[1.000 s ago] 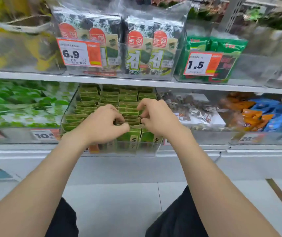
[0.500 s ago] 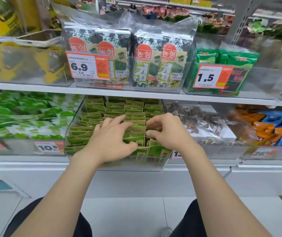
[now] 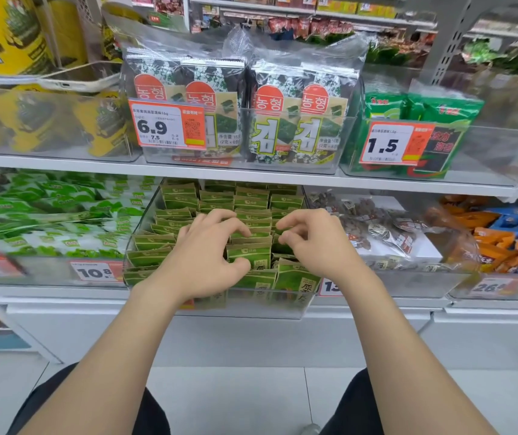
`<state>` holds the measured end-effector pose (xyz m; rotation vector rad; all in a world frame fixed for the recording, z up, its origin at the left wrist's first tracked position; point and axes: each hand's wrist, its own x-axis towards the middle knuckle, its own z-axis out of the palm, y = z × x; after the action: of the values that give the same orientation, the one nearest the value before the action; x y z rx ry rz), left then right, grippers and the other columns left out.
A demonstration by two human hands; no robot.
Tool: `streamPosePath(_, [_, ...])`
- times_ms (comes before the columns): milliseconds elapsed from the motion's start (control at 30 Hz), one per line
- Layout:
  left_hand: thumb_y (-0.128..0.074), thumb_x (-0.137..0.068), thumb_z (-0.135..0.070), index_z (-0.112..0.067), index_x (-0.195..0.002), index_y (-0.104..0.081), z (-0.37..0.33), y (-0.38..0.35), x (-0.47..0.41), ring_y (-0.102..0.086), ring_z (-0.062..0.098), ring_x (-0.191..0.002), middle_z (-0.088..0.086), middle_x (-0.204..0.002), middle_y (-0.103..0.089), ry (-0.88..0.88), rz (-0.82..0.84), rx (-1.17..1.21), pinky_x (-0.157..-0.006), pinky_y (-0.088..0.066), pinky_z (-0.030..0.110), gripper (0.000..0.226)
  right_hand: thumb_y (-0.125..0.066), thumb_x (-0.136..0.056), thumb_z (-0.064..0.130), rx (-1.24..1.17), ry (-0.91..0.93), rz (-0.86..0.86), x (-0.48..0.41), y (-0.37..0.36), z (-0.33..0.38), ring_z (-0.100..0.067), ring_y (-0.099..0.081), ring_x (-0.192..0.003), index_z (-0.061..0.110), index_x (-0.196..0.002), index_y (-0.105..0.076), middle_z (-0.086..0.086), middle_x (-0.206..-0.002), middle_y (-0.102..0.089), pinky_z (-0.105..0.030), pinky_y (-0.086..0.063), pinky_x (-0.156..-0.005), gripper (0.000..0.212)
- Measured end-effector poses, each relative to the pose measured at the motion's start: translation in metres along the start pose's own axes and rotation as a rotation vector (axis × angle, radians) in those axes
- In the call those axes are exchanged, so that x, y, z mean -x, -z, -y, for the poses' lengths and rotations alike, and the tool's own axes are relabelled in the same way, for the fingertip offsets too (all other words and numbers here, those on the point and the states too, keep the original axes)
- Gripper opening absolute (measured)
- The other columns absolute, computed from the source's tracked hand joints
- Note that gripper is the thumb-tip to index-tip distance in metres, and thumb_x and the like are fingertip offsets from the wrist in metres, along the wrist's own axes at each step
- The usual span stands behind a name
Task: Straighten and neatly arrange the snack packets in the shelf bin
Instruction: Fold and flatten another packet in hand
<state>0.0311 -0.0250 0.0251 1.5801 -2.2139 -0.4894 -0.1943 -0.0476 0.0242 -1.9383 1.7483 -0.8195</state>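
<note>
A clear shelf bin [image 3: 286,309] on the lower shelf holds several rows of small green-and-tan snack packets [image 3: 251,200], most standing upright; the left rows lean forward. My left hand [image 3: 202,262] reaches into the middle of the bin. Its fingers curl over the top of a stack in the middle row and its thumb presses the front packet [image 3: 253,257]. My right hand [image 3: 317,243] is just to the right, fingertips curled and pinching the packet tops of the neighbouring row. The front packets [image 3: 295,277] stand against the bin's front wall.
A bin of green-white packets [image 3: 50,227] stands on the left and a bin of dark wrapped snacks [image 3: 374,227] on the right. The upper shelf edge [image 3: 251,174] hangs close above, carrying large seaweed packs [image 3: 295,120]. White floor lies below.
My left hand's fingers, spread flat over the packets before, have curled with the thumb in front of a stack. My right hand has drawn slightly apart from it. The view has tilted up.
</note>
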Motion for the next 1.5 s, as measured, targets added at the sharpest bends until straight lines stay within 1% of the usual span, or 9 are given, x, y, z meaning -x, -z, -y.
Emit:
streamPosePath(133, [-0.064, -0.086, -0.029, -0.040, -0.112, -0.061, 0.004, -0.002, -0.001, -0.040, 0.014, -0.126, -0.018, -0.139, -0.042, -0.019, -0.067, 0.022, -0.103, -0.025, 0.041, 0.028, -0.069, -0.099, 0.019, -0.028, 0.005, 0.008, 0.002, 0.002, 0.003, -0.009, -0.071, -0.081, 0.032, -0.103, -0.076, 0.007, -0.080, -0.077, -0.021, -0.054, -0.070, 0.016])
streamPosePath(233, [-0.064, -0.091, -0.030, -0.039, -0.109, -0.067, 0.005, -0.004, -0.004, -0.039, 0.012, -0.124, -0.018, -0.136, -0.044, 0.002, -0.104, -0.003, -0.109, -0.028, 0.048, 0.020, -0.066, -0.100, 0.016, -0.050, -0.006, 0.007, 0.003, 0.003, 0.003, -0.008, -0.071, -0.081, 0.032, -0.101, -0.075, 0.008, -0.081, -0.077, -0.017, -0.051, -0.067, 0.019])
streamPosePath(433, [-0.062, -0.099, -0.034, -0.041, -0.103, -0.076, 0.003, -0.007, -0.005, -0.040, 0.018, -0.131, -0.015, -0.139, -0.049, 0.019, -0.146, -0.039, -0.115, -0.029, 0.055, 0.017, -0.046, -0.088, -0.004, -0.044, -0.085, -0.042, 0.005, 0.009, 0.001, -0.020, -0.067, -0.104, 0.028, -0.089, -0.071, 0.005, -0.085, -0.077, -0.037, -0.058, -0.092, 0.042])
streamPosePath(700, [-0.064, -0.099, -0.038, -0.041, -0.098, -0.076, -0.001, -0.012, -0.005, -0.036, 0.013, -0.112, -0.015, -0.111, -0.043, -0.008, -0.200, -0.049, -0.104, -0.029, 0.044, 0.012, -0.091, -0.084, 0.015, -0.014, -0.083, 0.027, 0.009, 0.016, -0.005, -0.010, -0.071, -0.085, 0.025, -0.097, -0.076, 0.009, -0.081, -0.076, -0.038, -0.062, -0.089, 0.022])
streamPosePath(967, [-0.064, -0.100, -0.039, -0.040, -0.086, -0.069, 0.002, -0.008, -0.007, -0.043, 0.012, -0.114, -0.024, -0.108, -0.058, -0.031, -0.165, -0.023, -0.106, -0.034, 0.049, 0.014, -0.082, -0.089, 0.011, -0.084, 0.040, 0.079, 0.009, 0.013, 0.000, -0.003, -0.074, -0.082, 0.027, -0.102, -0.079, 0.011, -0.087, -0.079, -0.025, -0.061, -0.089, 0.021])
streamPosePath(1167, [-0.065, -0.105, -0.025, -0.028, -0.098, -0.073, -0.004, -0.002, -0.008, -0.065, 0.002, -0.091, -0.018, -0.090, -0.072, -0.146, -0.450, 0.321, -0.077, -0.047, 0.014, 0.011, -0.079, -0.092, 0.017, -0.261, 0.090, 0.108, 0.007, 0.002, 0.011, -0.013, -0.076, -0.086, 0.028, -0.101, -0.079, 0.008, -0.092, -0.080, -0.033, -0.063, -0.083, 0.015])
streamPosePath(1267, [-0.060, -0.107, -0.037, -0.029, -0.099, -0.077, -0.004, 0.001, -0.007, -0.067, -0.003, -0.089, -0.023, -0.086, -0.073, -0.127, -0.405, 0.329, -0.076, -0.048, 0.015, 0.020, -0.080, -0.093, 0.025, -0.127, 0.109, 0.111, 0.004, -0.001, 0.012, -0.008, -0.073, -0.079, 0.029, -0.098, -0.079, 0.013, -0.082, -0.078, -0.036, -0.062, -0.083, 0.007])
streamPosePath(1367, [-0.044, -0.109, -0.055, -0.021, -0.078, -0.073, 0.005, 0.000, -0.006, -0.057, 0.007, -0.057, -0.012, -0.054, -0.056, -0.074, -0.272, 0.240, -0.061, -0.040, 0.026, 0.055, -0.066, -0.092, 0.010, -0.013, 0.094, 0.197, 0.006, 0.002, 0.015, -0.004, -0.068, -0.071, 0.031, -0.098, -0.082, 0.013, -0.077, -0.075, -0.027, -0.059, -0.075, 0.027])
streamPosePath(1500, [-0.058, -0.102, -0.052, -0.024, -0.066, -0.066, 0.014, 0.000, -0.005, -0.062, 0.008, -0.066, -0.008, -0.063, -0.065, -0.078, -0.106, 0.147, -0.077, -0.046, 0.035, 0.046, -0.050, -0.090, -0.003, -0.009, 0.044, 0.069, 0.001, 0.002, 0.010, -0.011, -0.073, -0.090, 0.032, -0.082, -0.080, 0.007, -0.086, -0.077, -0.036, -0.062, -0.089, 0.047])
